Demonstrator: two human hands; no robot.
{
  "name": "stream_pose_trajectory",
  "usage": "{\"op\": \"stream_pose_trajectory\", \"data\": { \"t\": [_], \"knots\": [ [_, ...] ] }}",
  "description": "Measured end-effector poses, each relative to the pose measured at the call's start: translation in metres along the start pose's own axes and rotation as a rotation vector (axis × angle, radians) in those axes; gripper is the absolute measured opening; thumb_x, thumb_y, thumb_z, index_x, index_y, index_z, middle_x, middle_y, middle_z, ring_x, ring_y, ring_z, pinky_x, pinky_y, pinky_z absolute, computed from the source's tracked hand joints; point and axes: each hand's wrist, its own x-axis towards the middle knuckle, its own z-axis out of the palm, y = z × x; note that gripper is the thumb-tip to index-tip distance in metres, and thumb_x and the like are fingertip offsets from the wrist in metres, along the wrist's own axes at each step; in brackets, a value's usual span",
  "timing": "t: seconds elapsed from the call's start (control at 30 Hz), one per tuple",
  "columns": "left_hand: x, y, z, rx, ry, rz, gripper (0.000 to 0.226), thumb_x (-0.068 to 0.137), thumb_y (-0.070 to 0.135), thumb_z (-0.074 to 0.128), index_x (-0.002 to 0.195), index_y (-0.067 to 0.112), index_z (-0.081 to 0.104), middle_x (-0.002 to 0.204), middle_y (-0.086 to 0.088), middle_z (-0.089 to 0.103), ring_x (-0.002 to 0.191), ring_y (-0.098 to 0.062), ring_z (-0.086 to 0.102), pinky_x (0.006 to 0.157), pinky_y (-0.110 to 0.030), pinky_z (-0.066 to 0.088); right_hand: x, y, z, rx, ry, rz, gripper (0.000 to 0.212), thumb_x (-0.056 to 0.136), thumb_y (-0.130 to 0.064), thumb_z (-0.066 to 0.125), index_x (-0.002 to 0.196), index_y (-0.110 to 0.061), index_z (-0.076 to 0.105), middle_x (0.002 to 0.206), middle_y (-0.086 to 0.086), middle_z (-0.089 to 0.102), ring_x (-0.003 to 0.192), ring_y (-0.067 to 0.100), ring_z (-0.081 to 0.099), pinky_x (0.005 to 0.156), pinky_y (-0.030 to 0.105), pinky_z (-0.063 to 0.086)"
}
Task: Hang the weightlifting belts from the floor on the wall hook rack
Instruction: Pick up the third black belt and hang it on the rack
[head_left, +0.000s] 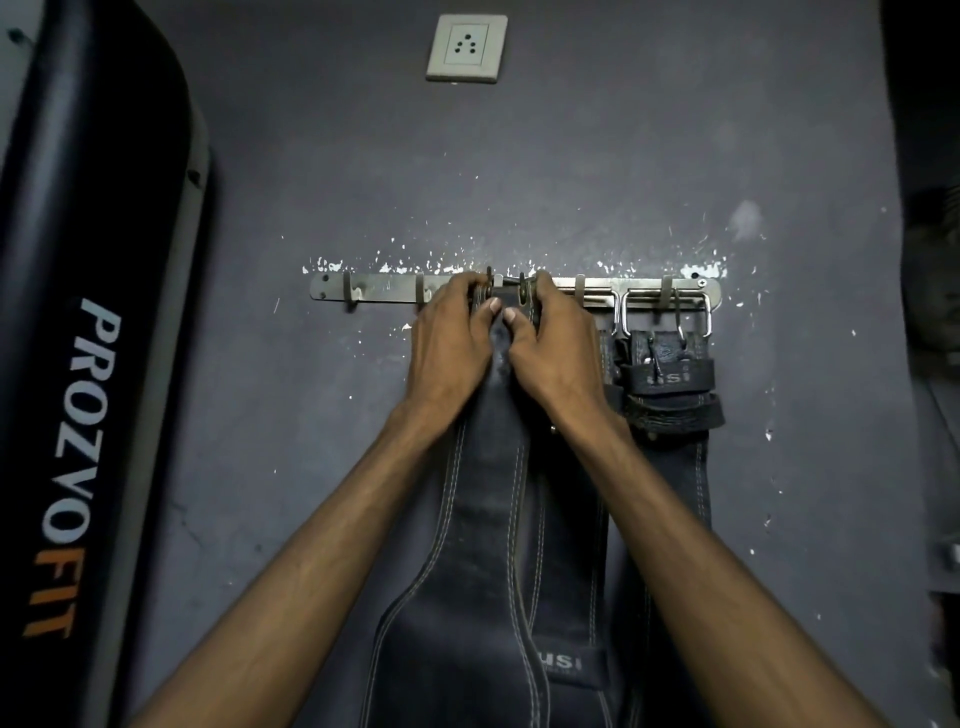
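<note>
Pinching the buckle end of a dark stitched leather weightlifting belt (483, 519), the left hand (451, 345) and right hand (553, 348) are working it against the steel wall hook rack (384, 287); its long axis is hanging straight down beneath both grips, beside a black buckled belt (670, 415) already hooked at right.

One camera on my head faces the grey wall (623, 156) squarely from close, my forearms reaching in from the bottom edge toward the hook rack (384, 287)
</note>
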Motion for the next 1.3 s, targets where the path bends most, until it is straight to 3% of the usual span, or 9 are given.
{"op": "stream_pose_trajectory", "data": {
  "t": [0.1,0.23,0.33,0.53,0.7,0.83,0.97,1.13,1.3],
  "knots": [
    [-0.013,-0.009,0.001,0.026,-0.049,-0.013,0.029,0.098,0.014,0.056,0.125,0.006,0.061,0.118,-0.012,0.069,0.11,-0.028,0.063,0.089,-0.027,0.042,-0.012,0.0,0.004,-0.145,-0.055,-0.023,0.06,0.1,-0.021,0.061,0.153,-0.005,0.037,0.098,0.008,0.068,0.093,0.028,0.066,0.071,0.029,0.043],
    [-0.026,-0.013,-0.003,0.029,-0.077,-0.002,0.035,0.097,0.01,0.054,0.132,0.007,0.056,0.123,-0.011,0.065,0.113,-0.028,0.061,0.091,-0.032,0.044,-0.025,-0.005,0.005,-0.18,-0.079,0.008,0.074,0.101,-0.022,0.06,0.162,-0.01,0.021,0.112,0.009,0.069,0.103,0.025,0.064,0.089,0.039,0.053],
    [-0.032,-0.013,-0.011,0.036,-0.108,-0.001,0.045,0.094,0.01,0.057,0.139,0.01,0.051,0.129,-0.008,0.064,0.115,-0.026,0.061,0.095,-0.038,0.049,-0.033,-0.012,0.003,-0.171,-0.084,0.043,0.067,0.096,-0.015,0.063,0.156,-0.006,0.033,0.121,0.013,0.065,0.109,0.028,0.062,0.098,0.044,0.053],
    [-0.065,-0.013,-0.033,0.044,-0.208,-0.069,0.069,0.083,0.021,0.076,0.143,0.018,0.044,0.125,-0.007,0.061,0.101,-0.024,0.066,0.09,-0.041,0.056,-0.069,-0.025,-0.01,-0.116,-0.079,0.085,0.073,0.088,-0.004,0.067,0.154,-0.009,0.035,0.138,0.01,0.054,0.128,0.024,0.051,0.11,0.034,0.045],
    [-0.107,-0.009,-0.053,0.015,-0.232,-0.103,0.062,0.08,0.02,0.079,0.136,0.017,0.051,0.122,-0.004,0.061,0.086,-0.008,0.058,0.081,-0.023,0.053,-0.11,-0.035,-0.021,-0.056,-0.059,0.101,0.074,0.088,-0.003,0.066,0.155,-0.011,0.038,0.147,0.007,0.051,0.131,0.02,0.053,0.104,0.016,0.037],
    [-0.16,-0.007,-0.068,-0.055,-0.293,-0.173,0.054,0.082,0.022,0.078,0.131,0.019,0.055,0.118,0.0,0.062,0.089,-0.01,0.061,0.081,-0.027,0.056,-0.161,-0.036,-0.022,0.0,-0.082,0.184,0.07,0.089,-0.004,0.067,0.153,-0.012,0.042,0.145,0.005,0.054,0.13,0.018,0.056,0.112,0.027,0.045],
    [-0.231,-0.005,-0.084,-0.091,-0.369,-0.246,0.05,0.082,0.019,0.078,0.127,0.02,0.058,0.109,0.004,0.063,0.084,-0.008,0.061,0.073,-0.018,0.052,-0.231,-0.025,-0.021,0.031,-0.128,0.254,0.061,0.088,-0.001,0.067,0.146,-0.015,0.052,0.131,0.0,0.06,0.112,0.012,0.062,0.099,0.033,0.056],
    [-0.339,0.001,-0.107,-0.157,-0.492,-0.408,0.042,0.084,0.012,0.075,0.124,0.015,0.061,0.101,0.001,0.064,0.079,-0.014,0.062,0.073,-0.028,0.056,-0.334,0.005,-0.036,0.071,-0.161,0.36,0.048,0.086,0.002,0.065,0.129,-0.019,0.063,0.116,-0.004,0.06,0.082,0.006,0.062,0.08,0.032,0.059],
    [-0.468,0.013,-0.116,-0.126,-0.629,-0.512,0.041,0.082,0.005,0.076,0.12,0.011,0.064,0.1,-0.003,0.066,0.082,-0.016,0.064,0.076,-0.025,0.054,-0.462,0.039,-0.053,0.124,-0.288,0.507,0.039,0.09,0.0,0.066,0.126,-0.015,0.063,0.114,-0.001,0.061,0.083,0.011,0.062,0.077,0.024,0.056]
  ]
}}
